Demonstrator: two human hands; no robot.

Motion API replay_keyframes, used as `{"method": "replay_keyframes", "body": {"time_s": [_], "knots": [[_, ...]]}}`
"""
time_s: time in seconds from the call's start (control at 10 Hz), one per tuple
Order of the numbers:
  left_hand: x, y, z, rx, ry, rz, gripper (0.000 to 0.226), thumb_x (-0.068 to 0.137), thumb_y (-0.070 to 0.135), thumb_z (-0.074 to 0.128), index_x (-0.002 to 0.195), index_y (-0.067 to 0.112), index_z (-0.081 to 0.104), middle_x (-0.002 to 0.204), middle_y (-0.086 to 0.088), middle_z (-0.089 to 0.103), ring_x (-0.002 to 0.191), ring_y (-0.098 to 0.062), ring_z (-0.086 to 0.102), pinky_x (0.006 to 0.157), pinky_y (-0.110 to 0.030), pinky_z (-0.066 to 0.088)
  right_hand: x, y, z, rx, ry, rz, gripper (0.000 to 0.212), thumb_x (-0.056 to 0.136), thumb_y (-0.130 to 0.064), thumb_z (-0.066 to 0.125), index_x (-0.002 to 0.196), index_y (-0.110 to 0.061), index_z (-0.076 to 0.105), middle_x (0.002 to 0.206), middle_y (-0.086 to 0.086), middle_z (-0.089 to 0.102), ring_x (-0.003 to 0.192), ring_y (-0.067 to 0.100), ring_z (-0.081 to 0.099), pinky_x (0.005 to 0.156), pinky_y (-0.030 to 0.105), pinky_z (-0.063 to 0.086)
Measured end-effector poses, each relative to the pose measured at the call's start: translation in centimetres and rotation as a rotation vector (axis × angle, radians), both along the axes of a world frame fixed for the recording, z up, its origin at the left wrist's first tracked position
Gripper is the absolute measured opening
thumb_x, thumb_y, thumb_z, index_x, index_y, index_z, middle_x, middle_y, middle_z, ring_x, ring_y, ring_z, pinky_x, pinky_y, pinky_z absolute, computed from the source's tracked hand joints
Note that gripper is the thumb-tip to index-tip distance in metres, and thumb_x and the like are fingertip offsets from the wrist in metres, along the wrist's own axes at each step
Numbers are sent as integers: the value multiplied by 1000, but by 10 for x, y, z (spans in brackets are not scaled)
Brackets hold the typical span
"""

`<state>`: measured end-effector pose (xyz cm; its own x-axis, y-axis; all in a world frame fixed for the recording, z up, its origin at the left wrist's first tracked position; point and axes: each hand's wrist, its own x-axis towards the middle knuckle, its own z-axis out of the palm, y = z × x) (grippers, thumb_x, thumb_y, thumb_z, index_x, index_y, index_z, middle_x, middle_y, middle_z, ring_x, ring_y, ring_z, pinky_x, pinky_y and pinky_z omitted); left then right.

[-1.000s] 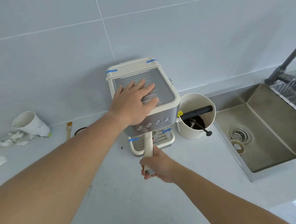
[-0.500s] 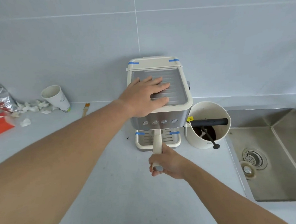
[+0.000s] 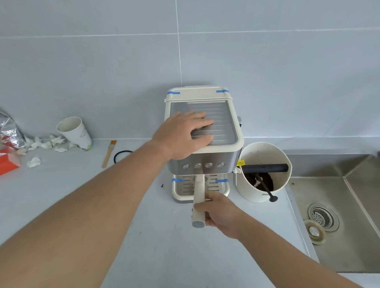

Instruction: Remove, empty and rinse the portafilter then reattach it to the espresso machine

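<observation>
A cream and steel espresso machine (image 3: 224,121) stands against the tiled wall, with blue tape on its corners. My left hand (image 3: 184,134) lies flat on its ribbed top, fingers spread. The portafilter's cream handle (image 3: 198,198) sticks out toward me from under the button panel, over the drip tray. My right hand (image 3: 220,212) is wrapped around the handle's near end from the right. The portafilter's basket is hidden under the machine.
A cream knock bin (image 3: 264,172) with a black bar and dark grounds stands right of the machine. A steel sink (image 3: 354,220) with a drain and loose plug lies further right. Left are a paper cup (image 3: 75,133), brush (image 3: 108,153), black ring, foil bag and orange box.
The view has swung left and levelled, so the machine sits more centred. Both hands keep their places on the machine top and the handle; the handle's near end points slightly more to the left.
</observation>
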<state>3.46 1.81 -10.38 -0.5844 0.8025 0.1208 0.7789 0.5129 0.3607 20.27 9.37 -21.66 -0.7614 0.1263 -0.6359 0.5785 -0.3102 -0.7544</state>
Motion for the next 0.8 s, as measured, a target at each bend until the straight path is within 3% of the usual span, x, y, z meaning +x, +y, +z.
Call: {"method": "replay_keyframes", "body": {"time_s": [0.1,0.3,0.4,0.5,0.6,0.7,0.8], "knots": [[1,-1,-1,25,7,3,51,92,50,54,140,36,52,157,9,38,146,-8,28,122,-37,11,5,4,9,49,-1,-43,41,84,1,65,123,-13,63,117,18,68,101,31,69,80,36,61],[3,-2,1,47,-2,23,49,90,49,56,137,33,56,154,9,43,142,-8,35,121,-35,15,23,23,53,108,62,-121,22,88,-6,63,108,-8,73,102,17,76,93,28,71,96,32,50],[7,-1,4,46,-11,34,49,90,48,57,136,32,57,152,11,45,141,-10,37,119,-32,20,26,34,83,94,143,-173,20,93,-12,61,109,-12,73,105,8,78,100,20,73,101,34,48],[10,-2,5,84,-62,46,35,87,46,59,118,30,65,126,17,62,125,-16,53,98,-28,40,31,41,117,15,258,-235,22,99,-16,55,111,-7,71,105,7,79,100,21,74,93,34,53],[14,-7,10,236,-231,70,11,82,40,63,89,33,67,85,18,64,87,-11,64,74,-25,45,36,49,158,29,369,-265,25,99,-17,52,112,-6,71,109,9,77,104,25,73,95,40,53],[20,-15,31,434,-510,153,18,82,36,68,99,32,74,97,15,75,90,-4,70,82,-24,54,37,54,197,68,446,-276,26,98,-16,52,109,-5,72,107,13,78,102,26,73,93,41,53],[23,-28,58,673,-708,90,15,82,31,71,95,28,77,98,6,78,96,-10,72,90,-28,51,40,59,229,61,551,-312,26,96,-13,51,106,0,72,105,19,77,100,30,74,90,41,58]]}}
